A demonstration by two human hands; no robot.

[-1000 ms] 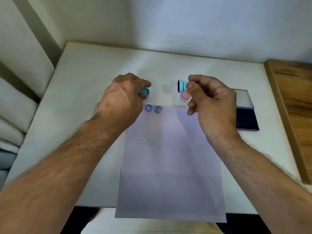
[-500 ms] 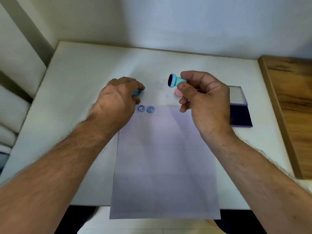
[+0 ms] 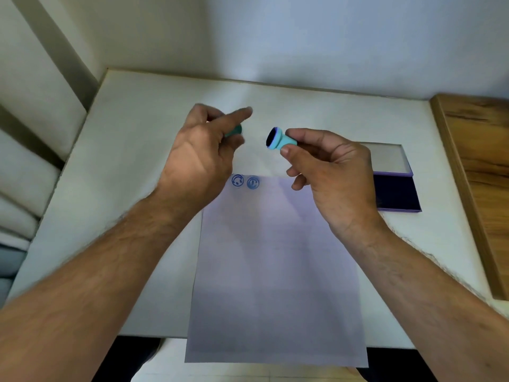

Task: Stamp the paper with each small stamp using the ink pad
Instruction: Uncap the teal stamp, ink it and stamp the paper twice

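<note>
A white sheet of paper point(image 3: 275, 271) lies on the table and hangs over its near edge. Two blue round prints point(image 3: 244, 181) sit at its top left corner. My right hand point(image 3: 325, 172) holds a small teal stamp point(image 3: 281, 139) sideways above the paper's top edge, its dark inked face turned left. My left hand point(image 3: 203, 153) is lifted off the table, index finger stretched out, with a green stamp point(image 3: 235, 130) between thumb and fingers. The open ink pad point(image 3: 396, 190), dark blue with its lid laid back, lies to the right of the paper.
The white table point(image 3: 132, 175) meets a wall at the back. A wooden surface point(image 3: 482, 175) borders it on the right. Pale cushions point(image 3: 22, 175) lie beyond the left edge.
My left hand has risen off the table with the green stamp and its index finger has straightened. My right hand turned the teal stamp's inked face further up and left. The pink stamp is hidden now.
</note>
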